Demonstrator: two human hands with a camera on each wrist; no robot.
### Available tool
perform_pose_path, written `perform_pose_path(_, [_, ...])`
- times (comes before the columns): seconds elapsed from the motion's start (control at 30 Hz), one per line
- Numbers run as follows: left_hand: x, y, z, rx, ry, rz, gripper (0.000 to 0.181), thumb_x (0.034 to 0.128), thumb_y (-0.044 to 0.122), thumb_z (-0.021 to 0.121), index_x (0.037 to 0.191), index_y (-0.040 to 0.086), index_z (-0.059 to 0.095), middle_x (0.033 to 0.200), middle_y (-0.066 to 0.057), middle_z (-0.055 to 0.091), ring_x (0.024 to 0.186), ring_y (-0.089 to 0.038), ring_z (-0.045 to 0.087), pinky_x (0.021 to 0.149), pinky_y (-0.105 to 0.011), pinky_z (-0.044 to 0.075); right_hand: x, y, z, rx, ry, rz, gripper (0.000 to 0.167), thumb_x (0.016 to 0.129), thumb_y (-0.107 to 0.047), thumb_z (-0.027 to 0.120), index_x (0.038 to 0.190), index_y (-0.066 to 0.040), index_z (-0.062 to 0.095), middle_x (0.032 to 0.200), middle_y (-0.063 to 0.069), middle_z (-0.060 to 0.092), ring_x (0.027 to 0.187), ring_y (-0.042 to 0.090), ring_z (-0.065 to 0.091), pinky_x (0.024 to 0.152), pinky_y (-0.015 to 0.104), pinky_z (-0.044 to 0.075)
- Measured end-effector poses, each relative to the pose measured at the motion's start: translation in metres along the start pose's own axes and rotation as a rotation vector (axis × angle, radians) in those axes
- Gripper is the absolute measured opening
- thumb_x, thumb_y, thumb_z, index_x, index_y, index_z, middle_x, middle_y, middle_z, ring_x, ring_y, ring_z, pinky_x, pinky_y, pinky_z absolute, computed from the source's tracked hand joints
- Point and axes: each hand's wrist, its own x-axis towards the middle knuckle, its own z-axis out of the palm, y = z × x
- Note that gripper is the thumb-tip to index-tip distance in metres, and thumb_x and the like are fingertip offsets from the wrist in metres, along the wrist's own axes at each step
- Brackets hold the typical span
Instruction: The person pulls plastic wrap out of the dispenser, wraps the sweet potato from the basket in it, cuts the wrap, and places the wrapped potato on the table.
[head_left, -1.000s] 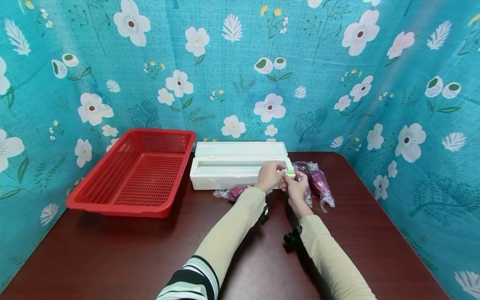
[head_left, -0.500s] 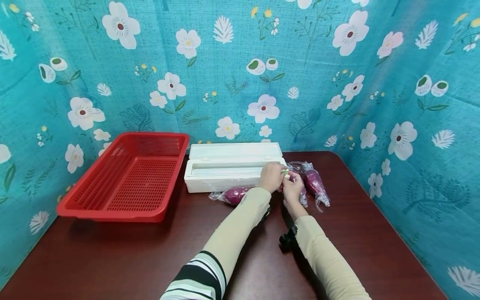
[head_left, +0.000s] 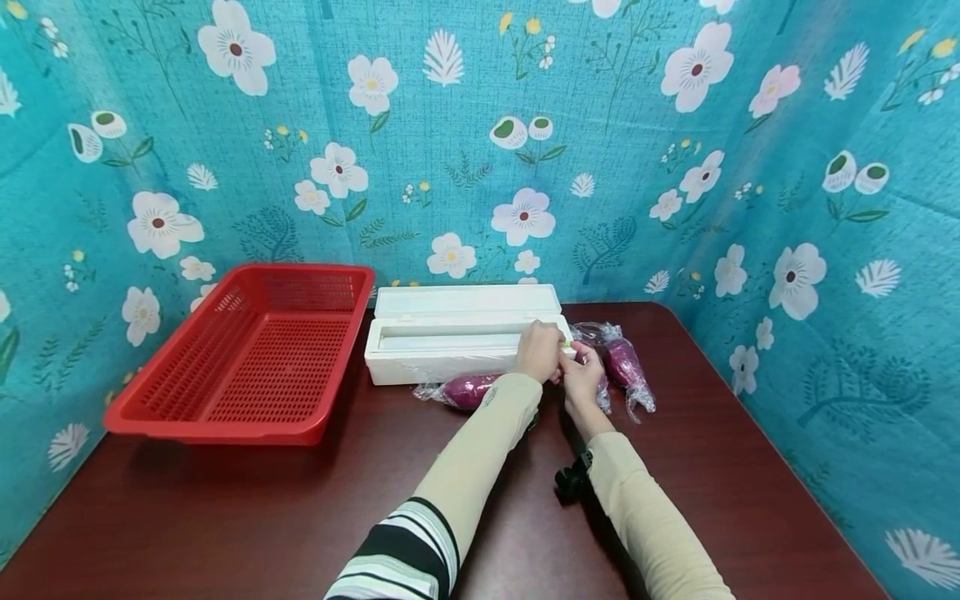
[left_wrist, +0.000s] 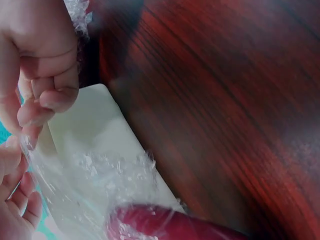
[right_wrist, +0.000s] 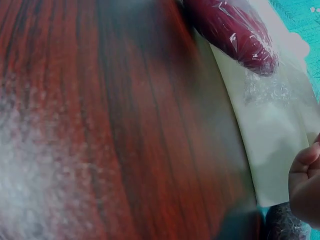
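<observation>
A long white cling film dispenser box [head_left: 442, 365] stands open at the back of the table. My left hand [head_left: 538, 354] and right hand [head_left: 581, 379] meet at its right end, fingers curled and fingertips close together. In the left wrist view, clear cling film [left_wrist: 60, 195] runs from their fingertips down the box front, and both seem to pinch its edge. A small green piece [head_left: 567, 343] shows between the hands, mostly hidden. Touching the box front lies a purple, elongated vegetable wrapped in film [head_left: 467, 392]; its exact kind is unclear.
Another wrapped purple vegetable [head_left: 625, 360] lies right of the box, with a further one [head_left: 603, 392] partly behind the right hand. A red slotted plastic basket [head_left: 273, 367] stands at the left. Behind the table [head_left: 300, 517] hangs a blue floral cloth [head_left: 420, 167].
The head view has shifted slightly. Both hands stay at the box's right end with small finger movements, and the green piece between them has become more hidden.
</observation>
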Motion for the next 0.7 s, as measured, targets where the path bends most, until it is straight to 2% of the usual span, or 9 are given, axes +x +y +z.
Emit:
perform_pose_path(0.13, [-0.001, -0.003, 0.000, -0.038, 0.024, 0.007, 0.014, 0.0720, 0.008, 0.063, 0.077, 0.017, 0.072, 0.074, 0.004, 0.065, 0.070, -0.016, 0.057, 0.064, -0.025, 0.044, 0.001, -0.003, 0.000, 0.040, -0.025, 0.042, 0.026, 0.080, 0.012, 0.054, 0.102, 0.004, 0.042, 0.053, 0.003, 0.047, 0.034, 0.007, 0.043, 0.032, 0.017, 0.034])
perform_pose_path(0.33, [-0.004, -0.007, 0.001, -0.048, 0.072, 0.072, 0.008, 0.0739, 0.007, 0.062, 0.071, 0.013, 0.067, 0.071, 0.001, 0.063, 0.069, -0.016, 0.058, 0.064, -0.025, 0.044, 0.001, -0.005, 0.003, 0.037, -0.010, 0.089, 0.028, 0.082, 0.011, 0.054, 0.106, 0.004, 0.041, 0.057, 0.004, 0.050, 0.036, 0.008, 0.044, 0.034, 0.017, 0.036])
perform_pose_path(0.43, [-0.005, -0.009, 0.001, -0.052, 0.069, 0.091, 0.007, 0.0747, 0.006, 0.062, 0.072, 0.012, 0.065, 0.072, -0.001, 0.062, 0.070, -0.018, 0.058, 0.065, -0.026, 0.045, 0.001, -0.005, 0.004, 0.037, -0.011, 0.090, 0.029, 0.082, 0.012, 0.053, 0.107, 0.004, 0.040, 0.059, 0.004, 0.050, 0.037, 0.008, 0.044, 0.035, 0.017, 0.036])
perform_pose_path(0.7, [-0.008, -0.012, 0.002, -0.039, 0.010, 0.110, 0.007, 0.0747, 0.004, 0.062, 0.077, 0.010, 0.063, 0.077, -0.003, 0.059, 0.076, -0.019, 0.057, 0.070, -0.027, 0.044, 0.002, -0.003, 0.002, 0.024, -0.007, 0.092, 0.027, 0.081, 0.013, 0.052, 0.104, 0.002, 0.041, 0.058, 0.004, 0.050, 0.037, 0.007, 0.044, 0.034, 0.017, 0.036])
